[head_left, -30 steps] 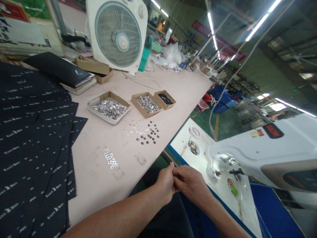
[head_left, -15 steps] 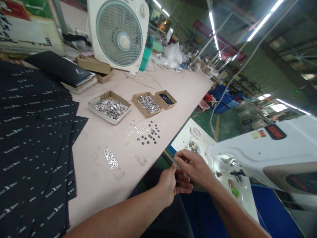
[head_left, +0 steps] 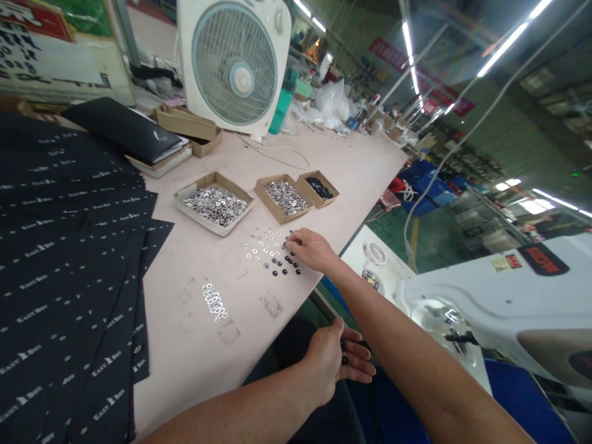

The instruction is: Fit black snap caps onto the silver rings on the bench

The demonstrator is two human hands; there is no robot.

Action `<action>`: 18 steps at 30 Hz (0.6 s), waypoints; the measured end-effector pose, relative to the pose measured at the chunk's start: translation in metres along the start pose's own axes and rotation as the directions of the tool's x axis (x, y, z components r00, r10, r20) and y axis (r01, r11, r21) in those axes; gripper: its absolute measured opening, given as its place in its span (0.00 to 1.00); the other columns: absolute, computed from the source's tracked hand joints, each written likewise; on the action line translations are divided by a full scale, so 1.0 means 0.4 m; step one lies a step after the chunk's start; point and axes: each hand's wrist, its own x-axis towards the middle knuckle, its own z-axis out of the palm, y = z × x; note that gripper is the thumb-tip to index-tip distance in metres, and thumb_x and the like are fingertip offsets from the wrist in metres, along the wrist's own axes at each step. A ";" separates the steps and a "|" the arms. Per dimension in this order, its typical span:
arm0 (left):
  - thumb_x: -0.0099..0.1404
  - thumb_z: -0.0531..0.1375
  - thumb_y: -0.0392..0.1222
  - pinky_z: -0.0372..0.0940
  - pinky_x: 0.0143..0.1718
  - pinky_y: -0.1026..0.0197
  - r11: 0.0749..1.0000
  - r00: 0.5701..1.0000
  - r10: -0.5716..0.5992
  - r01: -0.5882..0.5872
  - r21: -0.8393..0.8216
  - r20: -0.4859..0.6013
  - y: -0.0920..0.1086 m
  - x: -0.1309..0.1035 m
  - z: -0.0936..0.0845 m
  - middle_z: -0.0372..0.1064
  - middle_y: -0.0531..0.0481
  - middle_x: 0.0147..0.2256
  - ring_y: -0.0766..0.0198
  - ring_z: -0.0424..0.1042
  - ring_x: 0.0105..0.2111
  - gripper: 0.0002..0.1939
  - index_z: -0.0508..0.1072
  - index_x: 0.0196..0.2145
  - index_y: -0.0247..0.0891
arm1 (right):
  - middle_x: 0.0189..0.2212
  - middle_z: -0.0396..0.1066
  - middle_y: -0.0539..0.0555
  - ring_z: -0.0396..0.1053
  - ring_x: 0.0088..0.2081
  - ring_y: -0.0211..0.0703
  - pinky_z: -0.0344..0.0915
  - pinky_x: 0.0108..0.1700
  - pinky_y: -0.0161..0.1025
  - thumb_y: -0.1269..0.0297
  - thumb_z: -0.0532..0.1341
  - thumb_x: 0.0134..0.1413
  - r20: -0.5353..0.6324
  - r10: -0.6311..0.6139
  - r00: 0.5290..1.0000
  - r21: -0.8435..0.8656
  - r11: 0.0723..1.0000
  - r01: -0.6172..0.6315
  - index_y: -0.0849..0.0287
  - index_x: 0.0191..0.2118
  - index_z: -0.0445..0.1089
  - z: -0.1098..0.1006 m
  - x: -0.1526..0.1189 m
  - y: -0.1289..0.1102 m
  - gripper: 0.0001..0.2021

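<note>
My right hand [head_left: 311,248] reaches over the table, its fingers pinched at the scattered black snap caps [head_left: 285,265]; what is between the fingertips is too small to make out. Below the table edge, my left hand [head_left: 340,357] is cupped, with a few small black caps lying against its fingers. Silver snap pieces [head_left: 263,243] lie spread beside the black ones. Nearer me, a tight cluster of silver rings [head_left: 215,303] rests on the table.
Behind the loose pieces stand a tray of silver parts [head_left: 215,205], a box of silver parts [head_left: 285,197] and a box of black parts [head_left: 320,188]. Printed black fabric [head_left: 69,277] covers the left. A fan [head_left: 235,68] stands behind; a white machine [head_left: 490,290] is at right.
My right hand has moved from beside my left hand up and left to the black caps on the table. The whole view has shifted slightly, while my left hand stays cupped.
</note>
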 end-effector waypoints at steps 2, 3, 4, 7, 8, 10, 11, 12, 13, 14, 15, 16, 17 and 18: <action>0.75 0.38 0.52 0.68 0.25 0.58 1.000 1.000 -0.004 0.004 0.002 0.005 -0.005 0.001 0.000 0.69 0.42 0.28 0.56 0.73 0.24 0.27 0.68 0.40 0.27 | 0.37 0.71 0.54 0.66 0.39 0.42 0.57 0.40 0.37 0.65 0.58 0.62 0.007 0.021 1.000 -0.035 0.999 -0.021 0.59 0.35 0.73 0.003 0.001 -0.005 0.08; 0.75 0.39 0.51 0.68 0.25 0.58 1.000 1.000 -0.005 0.005 0.003 0.007 -0.006 0.001 0.000 0.69 0.42 0.28 0.56 0.73 0.24 0.27 0.68 0.40 0.27 | 0.37 0.72 0.54 0.67 0.39 0.43 0.57 0.39 0.37 0.65 0.57 0.62 0.006 0.033 0.999 -0.045 0.998 -0.033 0.59 0.35 0.73 0.004 0.002 -0.007 0.08; 0.75 0.39 0.51 0.68 0.25 0.58 1.000 1.000 -0.005 0.005 0.005 0.009 -0.007 0.000 0.001 0.69 0.41 0.28 0.56 0.73 0.23 0.27 0.68 0.41 0.27 | 0.37 0.73 0.54 0.67 0.39 0.43 0.57 0.39 0.37 0.65 0.58 0.61 0.004 0.047 0.999 -0.053 0.998 -0.047 0.59 0.34 0.73 0.004 0.002 -0.010 0.08; 0.75 0.38 0.51 0.68 0.24 0.58 1.000 1.000 0.001 -0.001 0.010 0.023 -0.004 -0.002 0.003 0.68 0.42 0.27 0.57 0.73 0.23 0.27 0.68 0.40 0.27 | 0.35 0.74 0.53 0.67 0.37 0.43 0.57 0.37 0.37 0.65 0.59 0.59 -0.005 0.086 0.996 -0.057 0.995 -0.086 0.59 0.32 0.74 0.004 0.004 -0.019 0.08; 0.75 0.38 0.51 0.68 0.24 0.59 1.000 1.000 0.004 -0.004 0.011 0.028 -0.002 -0.003 0.003 0.68 0.42 0.27 0.58 0.72 0.22 0.27 0.68 0.39 0.27 | 0.34 0.74 0.53 0.67 0.36 0.42 0.56 0.36 0.37 0.65 0.60 0.58 -0.007 0.104 0.995 -0.047 0.993 -0.104 0.59 0.31 0.74 0.003 0.004 -0.022 0.08; 0.75 0.37 0.50 0.68 0.23 0.59 1.000 1.000 0.008 -0.008 0.015 0.030 0.001 -0.005 0.004 0.67 0.43 0.26 0.58 0.72 0.22 0.27 0.68 0.38 0.28 | 0.33 0.75 0.52 0.67 0.34 0.42 0.56 0.34 0.36 0.64 0.61 0.57 -0.014 0.154 0.988 -0.011 0.988 -0.155 0.59 0.32 0.74 0.002 0.003 -0.025 0.07; 0.75 0.37 0.50 0.68 0.23 0.60 1.000 1.000 0.009 -0.010 0.017 0.028 0.001 -0.006 0.004 0.67 0.43 0.26 0.59 0.72 0.21 0.27 0.68 0.37 0.28 | 0.33 0.75 0.52 0.67 0.33 0.41 0.56 0.33 0.36 0.64 0.62 0.56 -0.020 0.182 0.983 0.012 0.983 -0.182 0.59 0.32 0.74 0.003 0.003 -0.025 0.06; 0.75 0.38 0.50 0.68 0.23 0.60 1.000 1.000 0.010 -0.010 0.017 0.028 0.002 -0.006 0.004 0.67 0.44 0.26 0.59 0.71 0.21 0.27 0.68 0.37 0.28 | 0.33 0.75 0.52 0.67 0.32 0.41 0.55 0.32 0.35 0.63 0.63 0.55 -0.027 0.204 0.979 0.033 0.979 -0.203 0.59 0.33 0.75 0.003 0.002 -0.025 0.05; 0.75 0.38 0.50 0.68 0.23 0.60 1.000 1.000 0.009 -0.009 0.016 0.028 0.002 -0.007 0.004 0.67 0.44 0.26 0.59 0.71 0.21 0.27 0.68 0.37 0.29 | 0.33 0.75 0.51 0.67 0.32 0.40 0.55 0.32 0.35 0.63 0.63 0.54 -0.034 0.217 0.976 0.047 0.976 -0.215 0.59 0.34 0.75 0.005 0.001 -0.025 0.05; 0.75 0.38 0.51 0.68 0.23 0.59 1.000 1.000 0.005 -0.005 0.015 0.026 0.001 -0.006 0.004 0.67 0.44 0.26 0.59 0.71 0.21 0.27 0.68 0.37 0.29 | 0.33 0.75 0.51 0.66 0.32 0.40 0.55 0.32 0.35 0.63 0.63 0.54 -0.042 0.218 0.975 0.053 0.975 -0.216 0.58 0.34 0.75 0.006 0.001 -0.024 0.05; 0.75 0.38 0.51 0.68 0.23 0.59 1.000 1.000 0.002 -0.003 0.014 0.026 0.000 -0.006 0.004 0.67 0.44 0.25 0.59 0.71 0.21 0.27 0.68 0.37 0.29 | 0.33 0.75 0.51 0.66 0.32 0.40 0.55 0.32 0.35 0.64 0.63 0.54 -0.049 0.209 0.977 0.048 0.977 -0.207 0.58 0.34 0.75 0.008 0.001 -0.023 0.05; 0.75 0.39 0.51 0.68 0.23 0.59 1.000 1.000 0.001 -0.001 0.014 0.025 0.000 -0.005 0.004 0.67 0.44 0.26 0.58 0.71 0.22 0.27 0.68 0.37 0.28 | 0.33 0.75 0.51 0.67 0.32 0.40 0.55 0.32 0.35 0.64 0.63 0.55 -0.053 0.193 0.980 0.033 0.981 -0.191 0.58 0.34 0.75 0.010 0.001 -0.022 0.05; 0.75 0.39 0.51 0.68 0.23 0.59 1.000 1.000 0.001 -0.002 0.014 0.021 -0.001 -0.004 0.003 0.67 0.43 0.26 0.58 0.72 0.22 0.27 0.68 0.38 0.28 | 0.33 0.75 0.51 0.67 0.33 0.40 0.55 0.32 0.36 0.64 0.62 0.55 -0.053 0.172 0.984 0.010 0.985 -0.171 0.58 0.33 0.75 0.011 0.001 -0.021 0.05; 0.75 0.39 0.51 0.68 0.24 0.58 1.000 1.000 0.003 -0.004 0.014 0.016 -0.001 -0.004 0.004 0.68 0.43 0.26 0.58 0.72 0.22 0.26 0.68 0.38 0.28 | 0.33 0.75 0.51 0.67 0.34 0.41 0.55 0.33 0.36 0.64 0.61 0.56 -0.050 0.149 0.988 -0.017 0.989 -0.150 0.58 0.33 0.75 0.011 0.002 -0.020 0.06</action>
